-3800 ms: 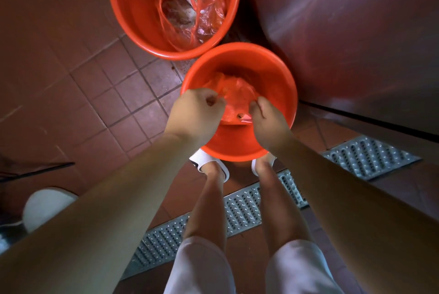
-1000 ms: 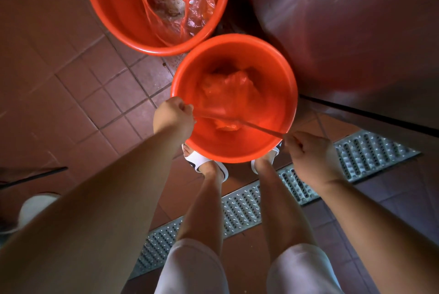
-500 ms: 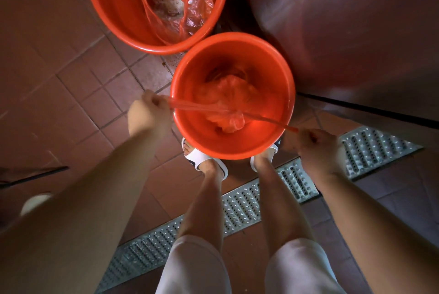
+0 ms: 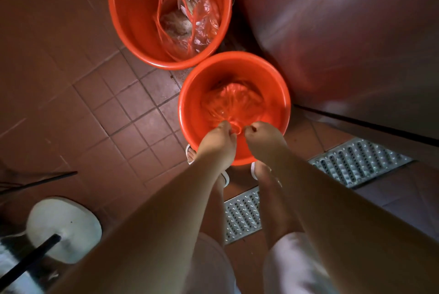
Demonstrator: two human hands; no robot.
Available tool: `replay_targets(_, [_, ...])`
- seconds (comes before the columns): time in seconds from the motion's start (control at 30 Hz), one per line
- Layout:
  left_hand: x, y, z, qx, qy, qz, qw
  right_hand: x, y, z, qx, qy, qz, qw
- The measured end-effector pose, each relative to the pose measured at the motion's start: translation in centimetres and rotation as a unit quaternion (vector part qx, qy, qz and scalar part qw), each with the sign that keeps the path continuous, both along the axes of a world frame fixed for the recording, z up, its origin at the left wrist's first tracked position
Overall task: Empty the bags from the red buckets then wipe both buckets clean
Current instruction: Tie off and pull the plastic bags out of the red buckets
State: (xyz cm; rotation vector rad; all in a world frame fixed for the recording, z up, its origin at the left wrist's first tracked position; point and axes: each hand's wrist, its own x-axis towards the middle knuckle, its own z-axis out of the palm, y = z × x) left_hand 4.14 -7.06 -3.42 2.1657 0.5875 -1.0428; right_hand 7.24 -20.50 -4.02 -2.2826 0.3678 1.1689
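Two red buckets stand on the tiled floor. The near bucket sits just ahead of my feet and holds a red plastic bag. Over its near side, my left hand and my right hand are close together, each pinching a handle of that bag at its gathered top. The far bucket holds a clear bag with red handles and pale scraps inside.
A shiny dark red wall or cabinet face runs along the right, touching distance from both buckets. A perforated metal drain grate crosses the floor under my legs. At lower left are a white round base and a black pole.
My hands were wide apart, pulling the bag's handles taut across the near bucket. They have come together over the bag's top, and the handles now form a small loop between them.
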Motion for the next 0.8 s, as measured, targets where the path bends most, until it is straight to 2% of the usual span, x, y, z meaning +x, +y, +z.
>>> replay_targets(0.17, [1.1, 1.5, 3.1, 0.018, -0.002, 0.011, 1.000, 1.1, -0.3, 3.4, 0.020, 0.013, 0.140, 0.990])
replay_targets(0.23, [1.5, 2.6, 4.3, 0.021, 0.009, -0.011, 1.000, 1.5, -0.2, 4.7, 0.002, 0.013, 0.160, 0.987])
replay_targets(0.43, [2.4, 8.0, 7.2, 0.030, 0.038, -0.058, 0.997, 3.5, 3.7, 8.1, -0.055, -0.005, 0.166, 0.985])
replay_targets(0.53, [3.5, 12.4, 7.8, 0.049, 0.039, -0.122, 0.991, 4.9, 7.9, 8.8, -0.068, -0.014, 0.170, 0.983])
replay_targets(0.67, [5.8, 20.7, 8.9, 0.099, 0.001, -0.183, 0.978, 6.9, 15.2, 9.2, -0.099, 0.001, 0.139, 0.985])
replay_targets(0.8, [8.4, 29.8, 11.0, 0.144, -0.021, -0.253, 0.956, 8.3, 23.3, 9.5, -0.096, 0.039, 0.064, 0.993])
